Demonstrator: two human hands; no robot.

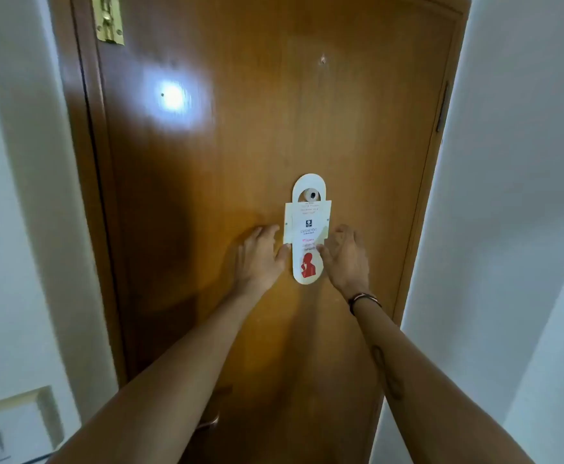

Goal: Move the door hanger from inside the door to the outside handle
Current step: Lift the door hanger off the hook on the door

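The left hand point(260, 259) lay spread and open beside the left edge of the white card door hanger with a red figure printed on its rounded lower end point(307, 242), its thumb tip touching or almost touching that edge; it gripped nothing. The right hand point(344, 259) mirrored it at the right edge, fingers loosely curled, thumb at the card's side, likewise closed on nothing. Flanking the card from both sides probably served to steady it flat so it could be lifted without tearing the loop.

The hanger hung upright near the middle of the varnished brown wooden door point(207, 195), its round cut-out hooked over a small silvery peg or peephole fitting point(311, 195), which explained why it rested flush against the panel. It was therefore not yet off the inside face.

A brass bolt plate point(107, 20) sat at the door's upper left corner. No outside handle was visible.
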